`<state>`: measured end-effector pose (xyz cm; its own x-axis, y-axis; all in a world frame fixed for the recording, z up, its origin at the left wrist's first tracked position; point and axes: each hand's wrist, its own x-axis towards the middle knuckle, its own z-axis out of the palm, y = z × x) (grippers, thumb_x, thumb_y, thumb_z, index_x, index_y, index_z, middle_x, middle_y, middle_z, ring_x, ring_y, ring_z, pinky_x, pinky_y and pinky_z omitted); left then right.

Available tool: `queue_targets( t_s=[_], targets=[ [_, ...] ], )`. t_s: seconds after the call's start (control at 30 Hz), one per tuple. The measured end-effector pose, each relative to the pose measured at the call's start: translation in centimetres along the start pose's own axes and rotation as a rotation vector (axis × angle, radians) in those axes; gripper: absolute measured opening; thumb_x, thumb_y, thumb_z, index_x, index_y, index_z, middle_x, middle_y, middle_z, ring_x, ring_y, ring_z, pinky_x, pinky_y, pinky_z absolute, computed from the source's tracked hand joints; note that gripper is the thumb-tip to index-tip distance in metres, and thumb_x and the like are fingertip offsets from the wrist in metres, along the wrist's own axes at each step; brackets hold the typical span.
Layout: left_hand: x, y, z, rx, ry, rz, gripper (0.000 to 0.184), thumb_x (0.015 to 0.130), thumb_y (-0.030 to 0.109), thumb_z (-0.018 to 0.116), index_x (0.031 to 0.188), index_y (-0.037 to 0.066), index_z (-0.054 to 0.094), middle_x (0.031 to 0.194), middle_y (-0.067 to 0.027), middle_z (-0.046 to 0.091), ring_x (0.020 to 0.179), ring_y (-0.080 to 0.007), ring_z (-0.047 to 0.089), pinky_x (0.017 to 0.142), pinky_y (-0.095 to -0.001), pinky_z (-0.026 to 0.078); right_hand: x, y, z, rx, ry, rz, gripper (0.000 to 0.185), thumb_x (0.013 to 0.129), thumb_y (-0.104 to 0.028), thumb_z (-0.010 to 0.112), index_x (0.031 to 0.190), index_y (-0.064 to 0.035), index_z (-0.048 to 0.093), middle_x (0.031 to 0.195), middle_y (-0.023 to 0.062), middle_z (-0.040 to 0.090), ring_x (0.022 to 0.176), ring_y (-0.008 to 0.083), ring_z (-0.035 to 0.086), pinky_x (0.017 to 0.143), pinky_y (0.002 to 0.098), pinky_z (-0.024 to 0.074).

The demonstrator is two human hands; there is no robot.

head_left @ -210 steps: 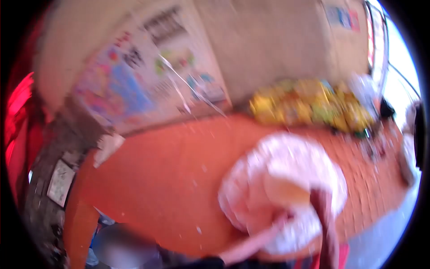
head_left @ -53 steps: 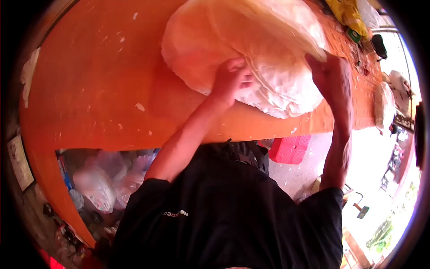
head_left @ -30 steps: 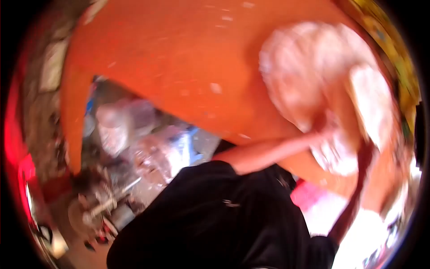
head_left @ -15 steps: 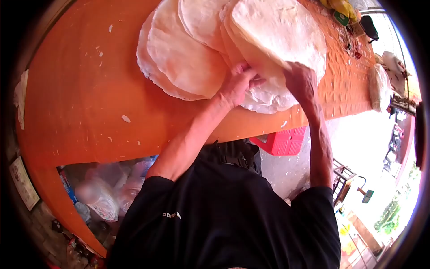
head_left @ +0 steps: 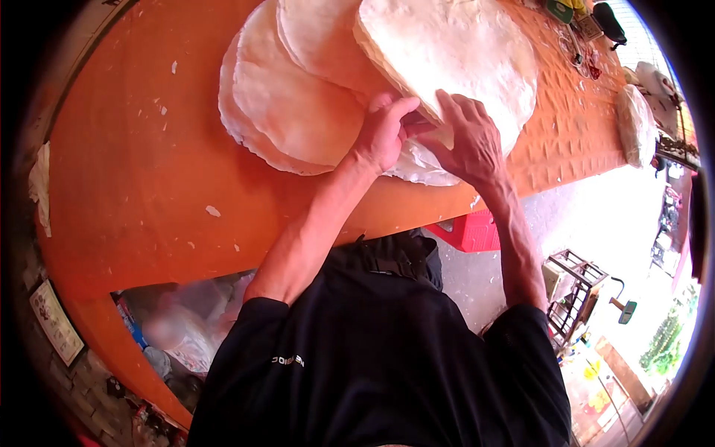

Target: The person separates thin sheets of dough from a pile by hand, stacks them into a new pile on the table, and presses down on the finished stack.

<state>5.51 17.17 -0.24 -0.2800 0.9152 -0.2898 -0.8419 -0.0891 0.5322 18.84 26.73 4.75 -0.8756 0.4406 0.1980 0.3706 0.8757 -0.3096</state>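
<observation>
Several large, thin, round dough sheets [head_left: 298,119] lie overlapping on the orange table. The top dough sheet [head_left: 462,52] sits at the right of the pile. My left hand [head_left: 383,134] is at this sheet's near-left edge, thumb out and fingers curled, apparently gripping the edge; its fingertips are partly hidden. Close by on the right, my right hand [head_left: 473,141] lies over the near edge of the same sheet, fingers apart and thumb pointing toward my left hand. Crumpled pale dough edges show below the hands.
The orange table [head_left: 149,186] carries small dough scraps. A clear plastic-wrapped bundle [head_left: 637,125] is at its right end, with cords and small items [head_left: 585,52] at the far right. Below are a red plastic stool [head_left: 477,232], plastic bags [head_left: 182,335] and a metal frame [head_left: 573,290].
My right hand has let go of its pinch on the sheet's edge and moved left and down, its fingers spreading. The top sheet lies further left. My left hand stays near the edge.
</observation>
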Motion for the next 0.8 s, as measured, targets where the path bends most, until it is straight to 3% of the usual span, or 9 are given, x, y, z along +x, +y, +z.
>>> queue_targets(
  t_s=[0.1, 0.2, 0.27, 0.3, 0.4, 0.47, 0.53, 0.67, 0.8],
  targets=[
    [-0.4, -0.3, 0.2, 0.086, 0.028, 0.016, 0.023, 0.091, 0.011, 0.049, 0.108, 0.001, 0.059, 0.102, -0.0088, 0.064, 0.091, -0.0217, 0.063, 0.082, -0.0375, 0.054, -0.9, 1.9, 2.4, -0.145, 0.104, 0.053, 0.046, 0.079, -0.02, 0.067, 0.122, -0.0077, 0.055, 0.107, 0.0155, 0.063, 0.1, 0.0336, 0.059, 0.083, 0.0422, 0.0492],
    [-1.7, 0.2, 0.8, 0.159, 0.072, 0.057, 0.027, 0.089, 0.011, 0.052, 0.113, -0.002, 0.055, 0.101, -0.0099, 0.062, 0.088, -0.021, 0.063, 0.078, -0.0345, 0.054, 0.5, 2.4, 1.1, -0.213, -0.007, 0.167, 0.021, 0.08, -0.007, 0.051, 0.097, -0.0113, 0.062, 0.087, 0.0108, 0.066, 0.083, 0.0326, 0.064, 0.067, 0.0442, 0.0521],
    [-3.2, 0.6, -0.5, 0.366, 0.364, -0.006, 0.035, 0.088, 0.011, 0.055, 0.119, -0.005, 0.049, 0.1, -0.0118, 0.061, 0.089, -0.0222, 0.063, 0.076, -0.0338, 0.054, 2.2, 5.0, -1.8, -0.336, 0.107, 0.052, 0.022, 0.082, -0.009, 0.05, 0.094, -0.0161, 0.067, 0.074, 0.0119, 0.066, 0.065, 0.0315, 0.065, 0.058, 0.0414, 0.0526],
    [-3.9, 0.6, -1.6, 0.404, 0.336, 0.029, 0.041, 0.087, 0.012, 0.057, 0.122, -0.007, 0.045, 0.099, -0.0133, 0.061, 0.089, -0.0235, 0.064, 0.076, -0.0336, 0.054, 3.6, 3.5, -5.3, -0.453, 0.074, 0.161, 0.02, 0.081, -0.009, 0.052, 0.092, -0.015, 0.068, 0.072, 0.0108, 0.066, 0.062, 0.0303, 0.065, 0.056, 0.0396, 0.0522],
    [-5.0, 1.7, -1.4, 0.471, 0.4, -0.011, 0.04, 0.088, 0.012, 0.057, 0.122, -0.007, 0.046, 0.098, -0.0128, 0.061, 0.089, -0.0239, 0.064, 0.076, -0.0326, 0.054, 3.5, 0.2, -8.2, -0.408, 0.259, 0.043, 0.018, 0.08, -0.007, 0.05, 0.086, -0.0135, 0.066, 0.072, 0.0128, 0.065, 0.065, 0.0312, 0.065, 0.056, 0.0415, 0.0504],
    [-4.9, 1.9, -1.3, 0.458, 0.396, -0.005, 0.04, 0.088, 0.013, 0.058, 0.121, -0.006, 0.046, 0.095, -0.0114, 0.061, 0.087, -0.0222, 0.065, 0.075, -0.0317, 0.054, 2.0, -0.4, -5.1, -0.348, -0.02, 0.14, 0.025, 0.08, -0.01, 0.058, 0.103, -0.0127, 0.068, 0.088, 0.0109, 0.069, 0.08, 0.0286, 0.067, 0.072, 0.038, 0.0537],
    [-4.8, 2.0, -1.0, 0.424, 0.432, -0.042, 0.038, 0.088, 0.012, 0.058, 0.12, -0.005, 0.047, 0.093, -0.0097, 0.062, 0.085, -0.0202, 0.065, 0.073, -0.0301, 0.054, 1.0, 0.8, -0.8, -0.259, -0.189, 0.161, 0.025, 0.077, -0.006, 0.055, 0.097, -0.0141, 0.068, 0.081, 0.0103, 0.066, 0.077, 0.0303, 0.064, 0.068, 0.0413, 0.051],
    [-4.9, 1.5, -1.2, 0.473, 0.487, -0.004, 0.032, 0.087, 0.01, 0.06, 0.114, -0.005, 0.05, 0.088, -0.0078, 0.062, 0.077, -0.0176, 0.065, 0.064, -0.0274, 0.054, 0.3, 0.5, -0.3, -0.172, 0.027, 0.113, 0.009, 0.072, -0.005, 0.052, 0.077, -0.009, 0.058, 0.069, 0.0129, 0.061, 0.068, 0.0346, 0.061, 0.058, 0.0456, 0.0472],
    [-4.9, 1.5, -1.5, 0.601, 0.52, 0.038, 0.03, 0.087, 0.008, 0.061, 0.111, -0.006, 0.051, 0.087, -0.0077, 0.063, 0.075, -0.0162, 0.065, 0.061, -0.0268, 0.054, -0.6, 0.8, 0.0, -0.069, 0.093, 0.069, 0.008, 0.072, -0.004, 0.054, 0.077, -0.009, 0.057, 0.069, 0.012, 0.06, 0.068, 0.0333, 0.061, 0.058, 0.0452, 0.0475]
  ],
)
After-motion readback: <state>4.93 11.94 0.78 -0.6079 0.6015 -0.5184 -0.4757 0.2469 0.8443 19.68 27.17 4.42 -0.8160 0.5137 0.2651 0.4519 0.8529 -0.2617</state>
